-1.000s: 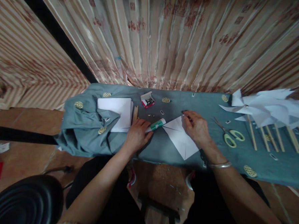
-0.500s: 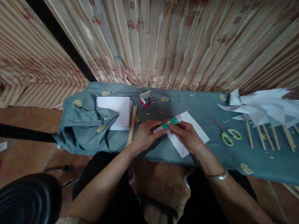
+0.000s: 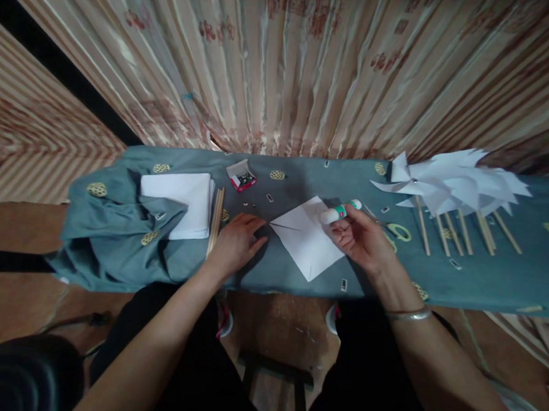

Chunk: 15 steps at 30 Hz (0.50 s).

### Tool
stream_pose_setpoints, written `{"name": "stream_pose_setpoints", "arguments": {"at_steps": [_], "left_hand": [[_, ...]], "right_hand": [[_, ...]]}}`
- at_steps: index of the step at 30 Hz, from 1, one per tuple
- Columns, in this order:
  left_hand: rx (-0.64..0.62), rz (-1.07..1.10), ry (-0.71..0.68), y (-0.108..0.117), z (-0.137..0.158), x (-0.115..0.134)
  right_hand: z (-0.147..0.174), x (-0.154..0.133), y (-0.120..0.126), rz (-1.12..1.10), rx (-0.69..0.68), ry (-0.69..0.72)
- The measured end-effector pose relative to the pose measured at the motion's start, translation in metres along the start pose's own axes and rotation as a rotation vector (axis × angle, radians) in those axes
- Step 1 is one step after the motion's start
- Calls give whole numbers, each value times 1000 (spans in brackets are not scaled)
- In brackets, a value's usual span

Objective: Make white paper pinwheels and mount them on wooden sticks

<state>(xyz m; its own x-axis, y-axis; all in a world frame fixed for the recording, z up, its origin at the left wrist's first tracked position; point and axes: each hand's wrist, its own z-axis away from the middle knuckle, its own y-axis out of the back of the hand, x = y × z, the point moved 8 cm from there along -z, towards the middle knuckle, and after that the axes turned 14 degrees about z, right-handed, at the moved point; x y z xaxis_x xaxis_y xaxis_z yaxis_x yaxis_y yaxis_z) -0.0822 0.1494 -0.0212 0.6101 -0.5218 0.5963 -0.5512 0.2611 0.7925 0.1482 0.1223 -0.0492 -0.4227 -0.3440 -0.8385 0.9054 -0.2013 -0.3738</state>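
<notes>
A white glue stick (image 3: 341, 212) with a green band is pinched in my right hand (image 3: 359, 237), tilted above the right side of a square white paper (image 3: 307, 241). The paper lies cornerwise on the cloth, with slits running in from its corners. Just off its left corner, my left hand (image 3: 238, 240) rests with the thumb apart from the fingers and no object visible in it. Thin wooden sticks (image 3: 215, 221) lie beside that hand. Partly behind my right hand are scissors (image 3: 397, 231) with green handles.
A stack of white paper (image 3: 196, 195) sits at left, partly under a fold of the grey-green cloth (image 3: 112, 221). A small open red box (image 3: 243, 178) of metal bits stands at the back. White paper pinwheels (image 3: 464, 182) on sticks lie at right.
My hands have parted: both held the glue stick before, now only the right does. The left has moved off to the paper's left side. More of the paper shows, and the view has shifted right.
</notes>
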Motion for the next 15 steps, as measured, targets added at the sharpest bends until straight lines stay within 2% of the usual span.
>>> {"name": "stream_pose_setpoints", "arguments": {"at_steps": [4,8,11,15], "left_hand": [[37,-38,-48,2,0,5],[134,-18,-184,-1,0,27],[118,31,-305,-21,2,50],[-28,56,-354,-57,2,71]], "right_hand": [[4,3,-5,-93,-68,-82],[8,0,-8,-97,-74,-88],[9,2,-6,-73,-41,-100],[9,0,7,105,95,-17]]}}
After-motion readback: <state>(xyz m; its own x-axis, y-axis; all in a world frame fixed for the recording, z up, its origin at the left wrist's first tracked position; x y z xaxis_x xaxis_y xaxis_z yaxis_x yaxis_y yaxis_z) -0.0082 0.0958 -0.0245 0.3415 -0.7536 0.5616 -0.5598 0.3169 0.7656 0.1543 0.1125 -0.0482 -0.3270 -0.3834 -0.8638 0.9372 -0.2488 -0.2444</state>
